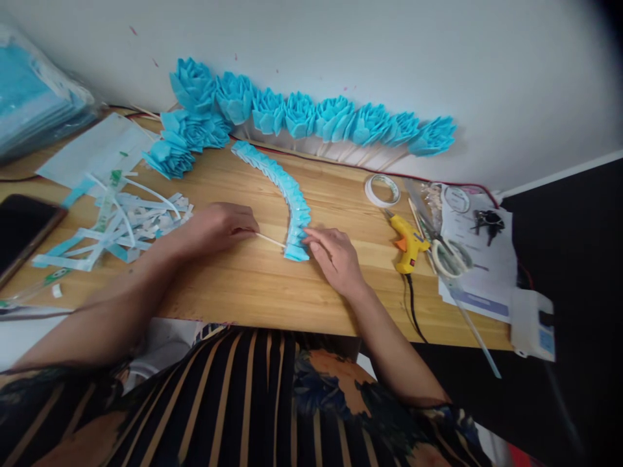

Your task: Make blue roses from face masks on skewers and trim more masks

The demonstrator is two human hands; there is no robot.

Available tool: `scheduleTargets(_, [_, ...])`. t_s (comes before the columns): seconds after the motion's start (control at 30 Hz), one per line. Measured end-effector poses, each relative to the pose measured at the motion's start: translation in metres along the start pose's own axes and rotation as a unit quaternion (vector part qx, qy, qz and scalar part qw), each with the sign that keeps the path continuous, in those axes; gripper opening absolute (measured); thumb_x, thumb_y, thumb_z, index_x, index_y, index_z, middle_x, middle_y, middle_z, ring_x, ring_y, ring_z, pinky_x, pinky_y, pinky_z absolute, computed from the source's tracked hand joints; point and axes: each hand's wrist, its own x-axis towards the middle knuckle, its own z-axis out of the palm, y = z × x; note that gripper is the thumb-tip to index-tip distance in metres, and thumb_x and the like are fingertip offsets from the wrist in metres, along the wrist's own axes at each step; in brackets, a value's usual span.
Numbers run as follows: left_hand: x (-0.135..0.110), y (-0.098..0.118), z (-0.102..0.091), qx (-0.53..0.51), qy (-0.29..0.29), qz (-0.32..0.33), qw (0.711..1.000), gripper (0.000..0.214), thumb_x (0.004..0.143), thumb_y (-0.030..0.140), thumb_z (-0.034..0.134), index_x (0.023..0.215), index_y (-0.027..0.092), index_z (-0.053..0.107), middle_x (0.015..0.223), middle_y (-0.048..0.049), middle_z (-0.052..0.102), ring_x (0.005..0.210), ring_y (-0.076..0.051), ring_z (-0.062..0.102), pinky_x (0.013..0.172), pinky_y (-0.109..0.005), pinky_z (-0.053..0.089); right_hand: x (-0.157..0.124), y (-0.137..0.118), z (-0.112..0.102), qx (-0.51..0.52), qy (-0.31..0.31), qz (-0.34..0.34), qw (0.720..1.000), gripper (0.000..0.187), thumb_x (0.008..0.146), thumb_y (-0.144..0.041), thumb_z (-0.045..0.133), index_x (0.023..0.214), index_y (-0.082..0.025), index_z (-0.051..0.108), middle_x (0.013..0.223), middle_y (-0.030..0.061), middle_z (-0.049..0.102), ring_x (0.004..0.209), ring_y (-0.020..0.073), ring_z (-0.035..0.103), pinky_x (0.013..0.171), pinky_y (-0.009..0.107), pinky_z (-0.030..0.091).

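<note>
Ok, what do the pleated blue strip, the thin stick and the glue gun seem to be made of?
The pleated blue strip: probably nonwoven fabric or crepe paper, mostly matte, with soft, crimped folds. The thin stick: likely wood or bamboo, dull, judging by its pale colour; no grain discernible. The glue gun: apparently hard plastic, smooth, evenly yellow.

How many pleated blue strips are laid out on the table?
1: the pleated blue strip, curving across the table from near the blue flowers to the right hand.

Dark phone (26,227), keys (489,224) on printed papers (492,263)
</note>
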Motion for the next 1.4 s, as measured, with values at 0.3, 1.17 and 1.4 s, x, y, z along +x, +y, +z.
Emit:
scheduleTargets(0.3, [0.0,0.005,0.001,0.074,-0.002,-0.017,0.997,0.032,0.101,0.027,0.042,0.087,0.017,0.069,0.09,-0.0072,0.067,0.081,-0.018,0.061,0.072,-0.028,0.04,-0.001,0.001,0.002,-0.015,0.005,-0.005,1.0,0.03,0.104,-0.032,0.045,0.126,-0.027,0.065,0.107,0.0028,0.079,0.1,0.0231,0.069,0.091,0.045,0.048])
scheduleTargets(1.17, [-0.001,-0.003,0.001,0.022,0.004,-0.047,0.999,0.035,0.104,0.032,0.042,0.094,0.016,0.072,0.095,-0.0079,0.069,0.082,-0.018,0.062,0.074,-0.03,0.043,-0.001,-0.001,0.0,0.013,0.043,0.017,0.999,0.033,0.105,-0.033,0.044,0.133,-0.026,0.06,0.114,0.0046,0.075,0.105,0.0227,0.066,0.092,0.042,0.05])
scheduleTargets(1.4, [-0.003,0.002,0.002,0.047,0.007,-0.046,0.998,0.036,0.104,0.028,0.039,0.097,0.015,0.071,0.095,-0.0082,0.068,0.087,-0.019,0.063,0.077,-0.031,0.044,0.0,-0.001,-0.004,0.008,0.042,0.019,0.999,0.031,0.105,-0.03,0.042,0.129,-0.027,0.062,0.108,0.0038,0.076,0.102,0.0225,0.067,0.091,0.042,0.05])
